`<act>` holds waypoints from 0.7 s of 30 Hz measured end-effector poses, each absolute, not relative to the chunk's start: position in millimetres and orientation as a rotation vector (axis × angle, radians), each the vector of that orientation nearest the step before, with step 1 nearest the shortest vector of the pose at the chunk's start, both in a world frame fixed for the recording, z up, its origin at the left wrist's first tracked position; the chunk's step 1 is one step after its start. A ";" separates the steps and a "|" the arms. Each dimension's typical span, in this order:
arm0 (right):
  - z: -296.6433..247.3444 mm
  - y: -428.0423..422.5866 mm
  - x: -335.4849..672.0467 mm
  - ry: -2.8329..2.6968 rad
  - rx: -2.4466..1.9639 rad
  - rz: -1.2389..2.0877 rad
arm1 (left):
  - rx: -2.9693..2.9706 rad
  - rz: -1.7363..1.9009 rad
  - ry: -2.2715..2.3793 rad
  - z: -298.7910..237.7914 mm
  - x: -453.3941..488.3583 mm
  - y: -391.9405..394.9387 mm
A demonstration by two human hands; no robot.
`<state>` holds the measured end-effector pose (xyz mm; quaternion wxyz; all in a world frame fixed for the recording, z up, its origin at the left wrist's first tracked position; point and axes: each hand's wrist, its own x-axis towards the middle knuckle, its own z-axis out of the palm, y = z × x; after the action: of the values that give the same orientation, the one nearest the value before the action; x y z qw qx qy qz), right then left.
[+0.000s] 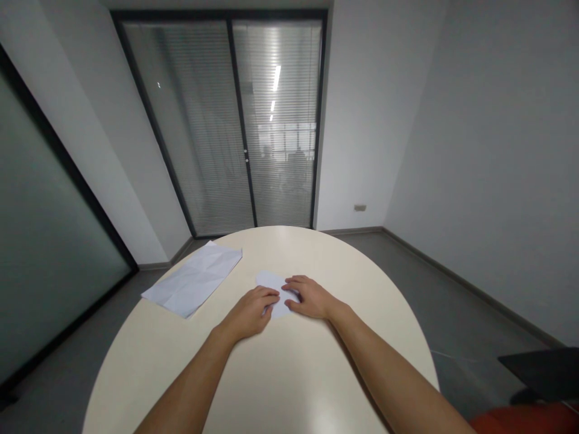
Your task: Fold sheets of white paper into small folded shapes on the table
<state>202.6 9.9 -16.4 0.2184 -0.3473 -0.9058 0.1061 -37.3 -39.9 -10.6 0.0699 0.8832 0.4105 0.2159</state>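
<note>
Forearms enter from the bottom of the frame and converge toward the middle of the round, pale counter (289, 386). The left hand (250, 313) lies palm down with its fingers held together, the tips resting on the near left part of a small folded paper (270, 281). The right hand (311, 298) sits just beside it, also palm down, fingers slightly curled and pressed onto the paper's right part. Neither hand appears to pinch anything; both bear down on the paper.

The paper lies directly ahead of both hands, at the centre of the frame, and the fingertips of the two hands meet over it, so neither hand is clearly nearer. Its uncovered corner pokes out toward the upper left, beyond the fingertips. The hands cover too much of it to tell its long axis.

Bare counter surrounds the paper on all sides, with its edges well away from it. Farther off, in the left middle of the frame, a larger creased sheet (194, 278) lies flat near the counter's far left edge, well apart from the hands. Beyond the counter stand glass doors (235, 126) with blinds.
</note>
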 end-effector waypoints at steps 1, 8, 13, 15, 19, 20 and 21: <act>-15.2 9.5 202.6 -2.511 -0.959 0.290 | 2.660 0.653 1.230 -10.2 -37.7 -39.8; -6.6 10.2 202.6 -2.523 -0.957 0.322 | 2.721 0.595 1.330 -10.4 -41.5 -35.4; -0.6 8.0 198.9 -2.510 -0.951 0.367 | 2.731 0.529 1.547 -1.7 -35.0 -39.7; 2.5 5.5 197.1 -2.508 -0.951 0.384 | 2.712 0.509 1.614 0.9 -32.1 -41.6; 5.7 1.5 195.7 -2.537 -0.934 0.471 | 2.649 0.493 1.664 -1.0 -29.9 -42.3; 5.3 1.1 195.6 -2.551 -0.923 0.500 | 2.639 0.491 1.658 -2.7 -30.3 -42.0; 4.5 0.9 195.5 -2.564 -0.914 0.527 | 2.632 0.492 1.649 -4.7 -30.9 -41.5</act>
<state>195.5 0.9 4.5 0.1837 -0.3241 -0.9090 0.1868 -30.9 -41.5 -4.7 -0.0017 0.8370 0.5244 0.1565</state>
